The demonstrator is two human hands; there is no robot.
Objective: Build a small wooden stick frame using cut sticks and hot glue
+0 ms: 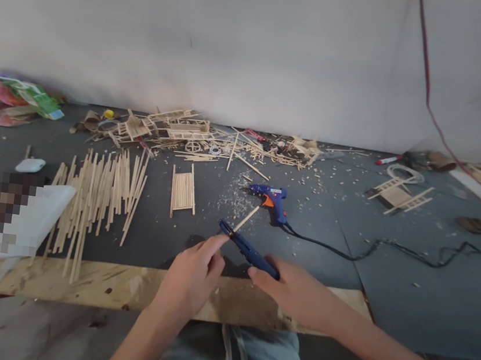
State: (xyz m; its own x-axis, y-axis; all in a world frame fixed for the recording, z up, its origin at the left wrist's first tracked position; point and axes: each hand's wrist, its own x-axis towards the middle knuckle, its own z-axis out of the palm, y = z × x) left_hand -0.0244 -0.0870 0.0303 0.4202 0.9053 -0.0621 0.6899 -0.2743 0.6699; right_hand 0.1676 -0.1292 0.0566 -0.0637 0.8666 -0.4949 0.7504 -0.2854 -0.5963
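Note:
My left hand (194, 271) is closed on a thin wooden stick (247, 219) that points up and away towards the glue gun. A blue hand cutter (253, 256) is gripped in my right hand (293, 286), its head lying across the stick just beyond my left fingertips. Whether the blades touch the stick I cannot tell. Beyond the stick's far end lies a blue glue gun (271, 198) with an orange trigger, on its side. To the left, a small panel of sticks (183, 190) rests flat on the dark tabletop.
Many loose sticks (94, 191) are spread at the left, beside a white device (55, 210). Small stick models (176, 128) and scraps line the wall. The glue gun's black cable (345, 254) runs right, below another small stick model (399, 195). A wooden board (113, 287) forms the near edge.

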